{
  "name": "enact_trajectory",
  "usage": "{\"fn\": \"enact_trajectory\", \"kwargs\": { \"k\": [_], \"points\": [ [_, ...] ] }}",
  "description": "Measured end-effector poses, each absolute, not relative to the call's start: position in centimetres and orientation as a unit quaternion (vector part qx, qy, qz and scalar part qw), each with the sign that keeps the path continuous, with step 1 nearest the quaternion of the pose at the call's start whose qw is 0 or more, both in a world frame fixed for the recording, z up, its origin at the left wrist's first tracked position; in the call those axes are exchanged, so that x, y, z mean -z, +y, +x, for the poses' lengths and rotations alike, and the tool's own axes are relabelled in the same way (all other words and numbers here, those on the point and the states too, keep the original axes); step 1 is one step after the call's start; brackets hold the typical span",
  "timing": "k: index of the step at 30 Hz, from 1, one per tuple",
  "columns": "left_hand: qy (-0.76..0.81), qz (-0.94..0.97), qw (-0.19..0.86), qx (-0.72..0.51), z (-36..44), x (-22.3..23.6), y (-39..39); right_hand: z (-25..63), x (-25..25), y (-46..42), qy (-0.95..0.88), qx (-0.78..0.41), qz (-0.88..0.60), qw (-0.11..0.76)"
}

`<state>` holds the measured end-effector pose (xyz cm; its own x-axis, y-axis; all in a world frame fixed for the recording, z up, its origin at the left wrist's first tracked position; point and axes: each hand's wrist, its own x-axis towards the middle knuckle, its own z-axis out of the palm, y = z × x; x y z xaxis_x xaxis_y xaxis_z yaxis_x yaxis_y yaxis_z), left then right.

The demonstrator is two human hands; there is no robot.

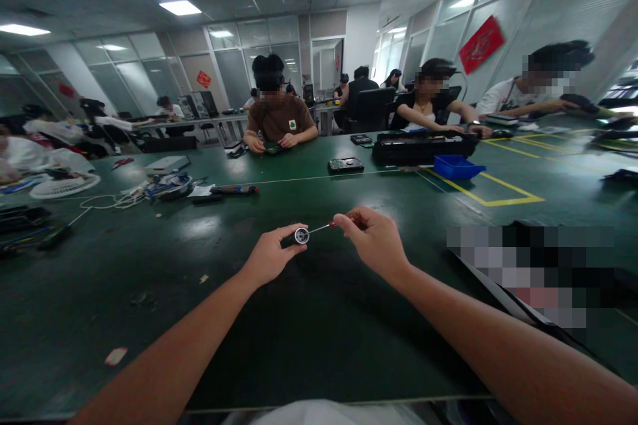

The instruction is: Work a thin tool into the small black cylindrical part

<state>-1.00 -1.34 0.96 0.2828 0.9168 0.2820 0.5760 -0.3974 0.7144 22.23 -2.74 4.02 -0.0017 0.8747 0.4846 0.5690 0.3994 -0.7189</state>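
Observation:
My left hand [272, 255] is closed in a pinch on a small round silver part [302, 235], held above the dark green table [149, 265]. My right hand [373, 239] is closed on a thin screwdriver with a red handle [333, 224]. The screwdriver's metal tip touches the round part. Both forearms reach in from the bottom of the view, and the hands sit close together near the table's middle.
A blue bin [456, 166] and a long black tray [421, 146] stand at the back right, inside yellow floor-tape lines. A black device [345, 165] lies mid-table. Cables and tools [169, 187] lie at the left. Several people sit across the table.

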Motion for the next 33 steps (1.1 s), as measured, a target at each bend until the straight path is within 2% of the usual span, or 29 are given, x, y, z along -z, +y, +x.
{"fn": "enact_trajectory", "kwargs": {
  "k": [9, 17, 24, 28, 33],
  "points": [
    [0.497, 0.766, 0.226, -0.34, -0.99, -1.06, -1.51, 22.44, -3.86, -2.39, -0.689, -0.159, -0.533, 0.465],
    [0.501, 0.794, 0.167, -0.301, -1.21, -0.94, -1.34, 22.39, -4.32, -2.88, -0.749, -0.132, -0.496, 0.418],
    [0.507, 0.797, 0.139, -0.297, -1.25, -1.15, -1.26, 22.11, -3.51, -2.62, -0.77, -0.19, -0.451, 0.409],
    [0.508, 0.801, 0.138, -0.285, -1.18, -1.23, -1.34, 22.13, -3.61, -2.42, -0.769, -0.212, -0.477, 0.369],
    [0.498, 0.81, 0.138, -0.276, -1.17, -1.01, -1.25, 22.09, -3.58, -2.18, -0.772, -0.204, -0.471, 0.376]
  ]
}}
